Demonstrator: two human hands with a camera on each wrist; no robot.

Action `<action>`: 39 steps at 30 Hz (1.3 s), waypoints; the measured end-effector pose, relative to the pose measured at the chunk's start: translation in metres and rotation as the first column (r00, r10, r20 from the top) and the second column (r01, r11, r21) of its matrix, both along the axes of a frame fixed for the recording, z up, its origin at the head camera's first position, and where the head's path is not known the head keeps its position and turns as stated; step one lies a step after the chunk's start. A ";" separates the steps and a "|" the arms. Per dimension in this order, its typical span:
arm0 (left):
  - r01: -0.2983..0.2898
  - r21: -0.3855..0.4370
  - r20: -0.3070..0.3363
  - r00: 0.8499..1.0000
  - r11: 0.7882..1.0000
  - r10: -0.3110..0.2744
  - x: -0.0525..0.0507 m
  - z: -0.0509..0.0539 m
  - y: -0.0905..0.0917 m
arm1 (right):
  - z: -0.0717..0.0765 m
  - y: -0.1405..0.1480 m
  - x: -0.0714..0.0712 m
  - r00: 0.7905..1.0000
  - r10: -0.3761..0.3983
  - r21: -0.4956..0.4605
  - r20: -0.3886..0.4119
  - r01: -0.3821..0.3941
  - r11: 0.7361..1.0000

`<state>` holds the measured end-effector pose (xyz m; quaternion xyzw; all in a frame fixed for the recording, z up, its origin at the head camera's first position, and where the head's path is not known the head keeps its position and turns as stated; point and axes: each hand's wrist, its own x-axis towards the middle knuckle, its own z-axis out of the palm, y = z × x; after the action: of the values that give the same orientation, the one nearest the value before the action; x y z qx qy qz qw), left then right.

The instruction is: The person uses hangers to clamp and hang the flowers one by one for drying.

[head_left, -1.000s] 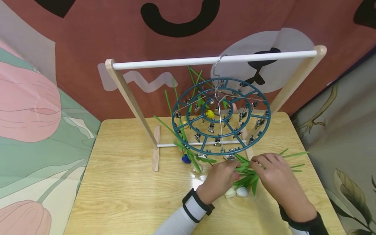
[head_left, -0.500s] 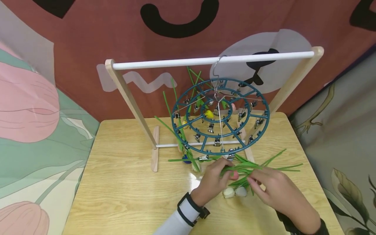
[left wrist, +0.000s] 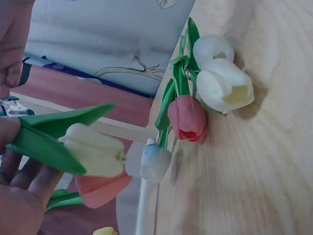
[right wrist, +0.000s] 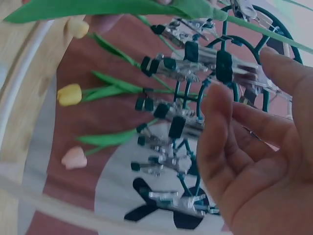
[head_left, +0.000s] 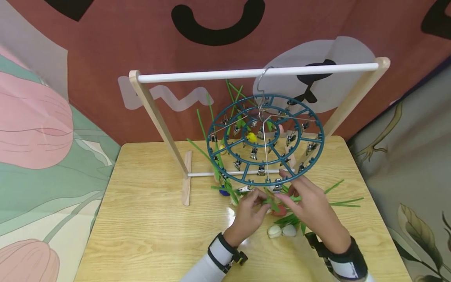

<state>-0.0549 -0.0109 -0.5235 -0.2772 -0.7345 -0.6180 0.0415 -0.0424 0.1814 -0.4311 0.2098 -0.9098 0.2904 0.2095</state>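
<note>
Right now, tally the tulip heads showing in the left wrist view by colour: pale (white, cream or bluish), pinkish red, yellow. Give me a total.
Pale tulips: 4
Pinkish-red tulips: 2
Yellow tulip, cut off by the picture's edge: 1
Total: 7

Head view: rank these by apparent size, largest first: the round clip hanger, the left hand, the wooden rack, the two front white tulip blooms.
1. Wooden rack
2. Round clip hanger
3. Left hand
4. Left white bloom and right white bloom: too alike to rank.
</note>
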 end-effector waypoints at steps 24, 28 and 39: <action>-0.097 0.087 0.230 0.970 0.991 0.075 -0.003 -0.002 0.000 | 0.003 -0.011 -0.005 0.998 0.055 -0.292 0.040 -0.041 0.956; -0.124 0.080 0.192 0.975 0.989 0.107 -0.005 -0.001 0.001 | 0.002 -0.011 -0.004 0.998 0.056 -0.341 0.037 -0.040 0.939; -0.103 0.121 0.116 0.989 0.987 0.089 -0.007 0.002 0.005 | -0.001 -0.009 -0.005 0.999 0.028 -0.254 -0.022 -0.032 0.967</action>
<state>-0.0617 -0.0058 -0.5214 -0.2040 -0.7074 -0.6750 0.0483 -0.0473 0.1722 -0.4322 0.1976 -0.8598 0.4059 0.2385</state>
